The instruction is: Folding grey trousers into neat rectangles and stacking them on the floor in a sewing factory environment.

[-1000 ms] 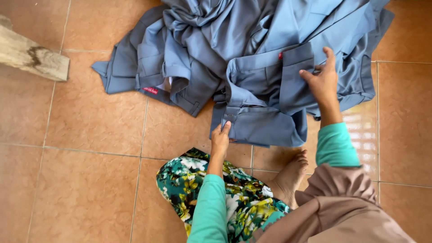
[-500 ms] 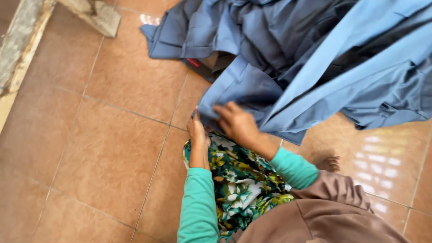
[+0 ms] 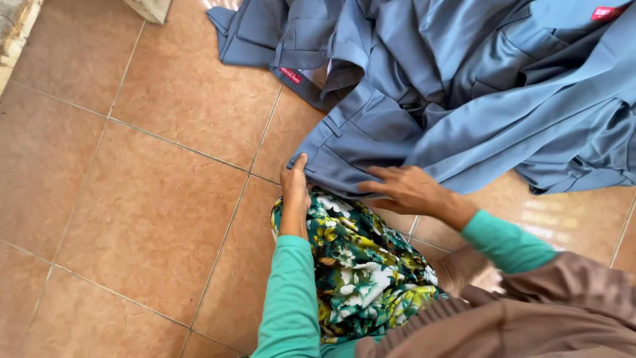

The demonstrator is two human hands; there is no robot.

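A heap of blue-grey garments lies spread on the brown tiled floor in front of me. The nearest piece, blue trousers with a waistband and pocket seam, reaches down to my knees. My left hand pinches the near left corner of that waistband. My right hand rests flat on the same near edge, fingers spread and pointing left, a short way from the left hand. Both arms wear teal sleeves.
A floral green, yellow and white cloth covers my lap, with a bare foot beside it and a brown cloth at the lower right. A pale stone block and a rough ledge stand at the top left. Small red labels show on the garments.
My right hand has come from the far right of the garment to its near edge, close to my left hand. The left hand stays at the corner. The view has swung left.
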